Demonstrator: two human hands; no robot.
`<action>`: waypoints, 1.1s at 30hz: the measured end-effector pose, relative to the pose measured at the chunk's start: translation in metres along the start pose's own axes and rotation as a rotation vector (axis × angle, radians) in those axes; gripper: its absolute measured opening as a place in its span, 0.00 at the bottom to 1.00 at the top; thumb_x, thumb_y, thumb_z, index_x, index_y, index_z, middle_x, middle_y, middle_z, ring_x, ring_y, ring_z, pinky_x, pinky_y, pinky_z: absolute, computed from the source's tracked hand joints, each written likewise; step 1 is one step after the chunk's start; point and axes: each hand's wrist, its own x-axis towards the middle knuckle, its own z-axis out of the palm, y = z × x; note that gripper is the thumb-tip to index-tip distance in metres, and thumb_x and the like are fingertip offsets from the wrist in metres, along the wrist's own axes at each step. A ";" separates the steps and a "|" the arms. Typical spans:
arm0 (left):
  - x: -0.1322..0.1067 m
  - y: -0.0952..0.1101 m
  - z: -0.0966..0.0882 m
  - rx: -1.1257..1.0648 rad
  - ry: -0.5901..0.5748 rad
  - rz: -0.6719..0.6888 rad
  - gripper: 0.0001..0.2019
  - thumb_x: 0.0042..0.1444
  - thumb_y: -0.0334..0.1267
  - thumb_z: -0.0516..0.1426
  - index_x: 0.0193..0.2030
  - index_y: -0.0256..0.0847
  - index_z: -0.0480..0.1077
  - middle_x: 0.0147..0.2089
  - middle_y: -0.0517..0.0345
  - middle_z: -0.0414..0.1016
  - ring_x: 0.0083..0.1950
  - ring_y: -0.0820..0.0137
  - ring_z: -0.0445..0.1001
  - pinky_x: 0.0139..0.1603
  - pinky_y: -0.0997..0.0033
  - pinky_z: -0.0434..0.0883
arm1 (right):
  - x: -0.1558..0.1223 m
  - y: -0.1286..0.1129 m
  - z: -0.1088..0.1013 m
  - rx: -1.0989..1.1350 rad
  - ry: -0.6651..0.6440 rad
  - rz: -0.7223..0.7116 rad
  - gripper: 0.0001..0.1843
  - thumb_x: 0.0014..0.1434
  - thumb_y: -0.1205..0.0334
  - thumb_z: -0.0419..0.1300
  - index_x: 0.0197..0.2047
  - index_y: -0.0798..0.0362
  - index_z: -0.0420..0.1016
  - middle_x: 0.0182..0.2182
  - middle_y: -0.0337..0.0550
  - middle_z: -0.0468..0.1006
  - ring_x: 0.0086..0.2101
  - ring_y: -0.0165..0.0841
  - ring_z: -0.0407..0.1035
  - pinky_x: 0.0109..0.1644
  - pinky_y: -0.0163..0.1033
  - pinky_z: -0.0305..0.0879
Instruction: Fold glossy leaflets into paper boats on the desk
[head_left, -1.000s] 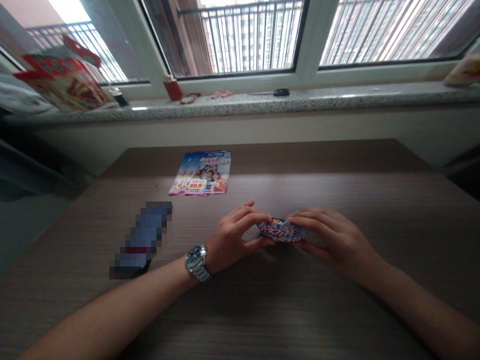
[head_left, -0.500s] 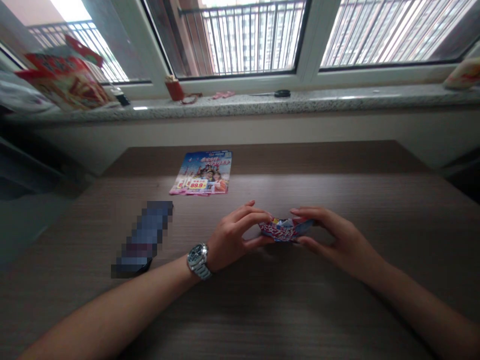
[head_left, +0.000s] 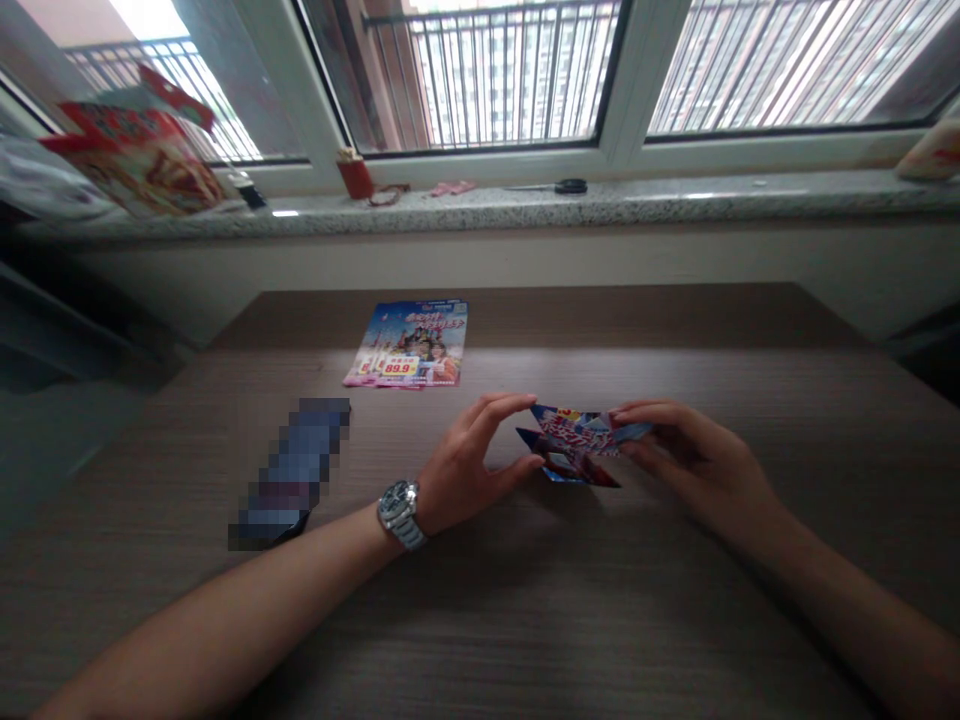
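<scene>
A folded paper flyer [head_left: 577, 432] is held just over the table, its printed layers spread apart at the left and lower side. My right hand [head_left: 694, 455] pinches its right end between thumb and fingers. At the left end, my left hand [head_left: 476, 455], with a metal watch [head_left: 401, 513] on the wrist, has its index fingertip on the upper corner and its thumb against the lower layer. A wide gap shows between that thumb and index finger. The right hand's fingers partly hide the flyer's right tip.
A small stack of flyers [head_left: 409, 342] lies farther back on the wooden table [head_left: 637, 600]. A phone-like blurred dark object [head_left: 292, 475] rests left of my left forearm. On the stone windowsill [head_left: 480, 210] are a red bag [head_left: 150, 160], a red container [head_left: 355, 177] and a black-handled tool [head_left: 570, 187].
The folded flyer has opened up, its upper and lower layers now apart. My left thumb and index finger are spread wider, and the right hand has moved slightly right and up.
</scene>
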 end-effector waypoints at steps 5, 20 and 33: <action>0.000 -0.007 -0.001 0.015 -0.021 -0.034 0.23 0.62 0.35 0.62 0.62 0.41 0.64 0.57 0.47 0.73 0.58 0.62 0.73 0.61 0.55 0.72 | 0.005 0.019 -0.007 0.001 0.064 0.028 0.10 0.63 0.58 0.63 0.49 0.47 0.75 0.48 0.46 0.79 0.47 0.41 0.76 0.49 0.47 0.78; -0.002 -0.015 0.006 -0.030 -0.312 -0.024 0.10 0.65 0.32 0.57 0.52 0.43 0.72 0.52 0.51 0.75 0.51 0.67 0.77 0.53 0.66 0.75 | 0.011 0.045 -0.006 -0.120 0.020 0.061 0.14 0.64 0.53 0.61 0.50 0.49 0.75 0.46 0.48 0.79 0.40 0.40 0.77 0.45 0.49 0.78; 0.001 -0.008 -0.003 -0.120 0.023 -0.133 0.07 0.65 0.34 0.59 0.49 0.40 0.74 0.45 0.53 0.80 0.46 0.69 0.79 0.49 0.70 0.76 | 0.009 0.040 -0.003 -0.106 -0.032 0.092 0.14 0.64 0.53 0.62 0.51 0.49 0.74 0.45 0.48 0.79 0.40 0.41 0.77 0.45 0.50 0.78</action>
